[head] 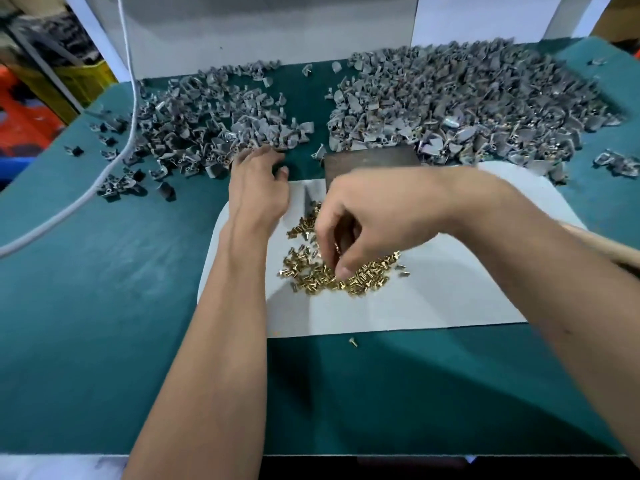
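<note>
A heap of small brass rivets (311, 271) lies on a white sheet (433, 299) in the middle of the green table. My right hand (363, 220) hovers over the heap with fingers curled down, thumb and fingertips pinching among the rivets. My left hand (258, 178) reaches forward to the near edge of the left pile of grey plastic parts (207, 116), fingers bent at the pile's edge; whether it holds a part is hidden. A larger pile of grey parts (467, 98) spreads at the back right.
A dark metal block (370, 161) stands behind my right hand at the sheet's far edge. A white cable (128, 98) runs down the left side. One stray rivet (353, 341) lies on the green mat (104, 306). A white board (270, 29) stands at the back.
</note>
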Demonstrator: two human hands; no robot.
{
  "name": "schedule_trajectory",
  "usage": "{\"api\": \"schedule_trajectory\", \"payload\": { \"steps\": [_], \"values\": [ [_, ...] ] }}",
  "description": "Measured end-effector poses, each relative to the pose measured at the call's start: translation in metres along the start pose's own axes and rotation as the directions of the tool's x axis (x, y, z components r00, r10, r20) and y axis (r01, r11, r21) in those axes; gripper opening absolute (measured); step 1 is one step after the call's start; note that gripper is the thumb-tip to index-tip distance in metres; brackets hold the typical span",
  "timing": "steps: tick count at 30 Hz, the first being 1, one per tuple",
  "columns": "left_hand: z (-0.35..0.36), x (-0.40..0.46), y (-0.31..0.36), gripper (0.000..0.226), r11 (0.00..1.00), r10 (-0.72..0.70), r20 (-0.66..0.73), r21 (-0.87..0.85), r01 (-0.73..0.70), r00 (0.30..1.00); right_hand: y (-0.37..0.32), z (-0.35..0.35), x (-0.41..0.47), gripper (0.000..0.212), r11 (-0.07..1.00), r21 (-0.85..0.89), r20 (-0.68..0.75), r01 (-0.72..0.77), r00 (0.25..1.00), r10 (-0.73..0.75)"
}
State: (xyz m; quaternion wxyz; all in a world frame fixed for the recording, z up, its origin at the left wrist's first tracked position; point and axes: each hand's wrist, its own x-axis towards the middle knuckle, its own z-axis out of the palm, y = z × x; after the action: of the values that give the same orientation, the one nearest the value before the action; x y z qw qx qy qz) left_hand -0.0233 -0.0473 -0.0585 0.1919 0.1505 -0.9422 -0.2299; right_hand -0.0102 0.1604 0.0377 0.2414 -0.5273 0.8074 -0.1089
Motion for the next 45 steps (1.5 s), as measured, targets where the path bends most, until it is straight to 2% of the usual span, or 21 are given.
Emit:
{"api": "schedule_trajectory", "payload": {
  "steps": [4, 10, 13, 16, 19, 23, 25, 27, 29, 31, 33, 35, 36, 38, 41, 45],
  "values": [
    [-0.002, -0.005, 0.003, 0.02, 0.997, -0.021, -0.141, -0.081, 0.009, 0.99, -0.013, 0.028, 0.005, 0.016, 0.997, 0.076, 0.235, 0.008, 0.972, -0.026],
    [0.0, -0.004, 0.003, 0.031, 0.983, -0.141, -0.158, -0.142, 0.119, 0.977, -0.022, 0.037, 0.0, 0.017, 0.998, -0.003, 0.222, 0.063, 0.973, -0.061],
    [0.001, -0.003, 0.003, 0.03, 0.977, -0.151, -0.163, -0.173, 0.122, 0.975, -0.024, 0.038, -0.002, 0.016, 0.997, -0.03, 0.215, 0.074, 0.974, -0.065],
    [0.001, -0.003, 0.004, 0.034, 0.972, -0.143, -0.181, -0.21, 0.104, 0.973, -0.022, 0.041, -0.004, 0.013, 0.996, -0.033, 0.19, 0.089, 0.978, -0.081],
    [0.004, -0.005, 0.008, 0.039, 0.983, -0.088, -0.209, -0.179, 0.051, 0.974, -0.017, 0.045, -0.006, 0.012, 0.994, -0.002, 0.16, 0.107, 0.981, -0.105],
    [0.005, 0.0, 0.01, 0.04, 0.976, -0.15, -0.231, -0.193, 0.106, 0.961, -0.01, 0.047, -0.01, 0.007, 0.986, 0.101, 0.094, 0.131, 0.986, -0.141],
    [0.002, 0.001, 0.01, 0.038, 0.968, -0.163, -0.247, -0.229, 0.106, 0.955, -0.003, 0.041, -0.011, 0.006, 0.975, 0.177, -0.013, 0.136, 0.991, -0.136],
    [0.0, -0.002, 0.013, 0.035, 0.949, -0.178, -0.248, -0.299, 0.1, 0.952, 0.006, 0.033, -0.012, 0.004, 0.956, 0.272, -0.188, 0.109, 0.98, -0.058],
    [0.0, -0.004, 0.018, 0.03, 0.882, -0.239, -0.205, -0.454, 0.125, 0.949, 0.016, 0.028, -0.012, 0.005, 0.901, 0.423, -0.349, 0.099, 0.935, 0.062],
    [-0.002, -0.005, 0.023, 0.022, 0.761, -0.311, -0.14, -0.629, 0.158, 0.94, 0.024, 0.027, -0.012, 0.006, 0.822, 0.554, -0.486, 0.135, 0.854, 0.187],
    [-0.007, -0.008, 0.03, 0.016, 0.564, -0.321, -0.048, -0.812, 0.15, 0.946, 0.032, 0.03, -0.01, 0.007, 0.757, 0.626, -0.589, 0.187, 0.75, 0.301],
    [-0.011, -0.011, 0.037, 0.016, 0.325, -0.243, 0.048, -0.937, 0.127, 0.969, 0.04, 0.033, -0.008, 0.008, 0.736, 0.633, -0.671, 0.24, 0.645, 0.366],
    [-0.012, -0.013, 0.041, 0.016, 0.251, -0.189, 0.079, -0.96, 0.126, 0.979, 0.045, 0.034, -0.008, 0.009, 0.736, 0.624, -0.703, 0.263, 0.601, 0.381],
    [-0.012, -0.016, 0.049, 0.016, 0.207, -0.071, 0.124, -0.969, 0.137, 0.99, 0.052, 0.036, -0.007, 0.012, 0.745, 0.6, -0.75, 0.291, 0.528, 0.398],
    [-0.009, -0.023, 0.06, 0.02, 0.217, 0.087, 0.173, -0.964, 0.151, 0.981, 0.057, 0.038, -0.006, 0.018, 0.795, 0.543, -0.805, 0.27, 0.437, 0.401],
    [-0.006, -0.028, 0.068, 0.027, 0.242, 0.188, 0.193, -0.959, 0.145, 0.963, 0.06, 0.039, -0.006, 0.025, 0.83, 0.514, -0.828, 0.217, 0.379, 0.414]
  ]
}}
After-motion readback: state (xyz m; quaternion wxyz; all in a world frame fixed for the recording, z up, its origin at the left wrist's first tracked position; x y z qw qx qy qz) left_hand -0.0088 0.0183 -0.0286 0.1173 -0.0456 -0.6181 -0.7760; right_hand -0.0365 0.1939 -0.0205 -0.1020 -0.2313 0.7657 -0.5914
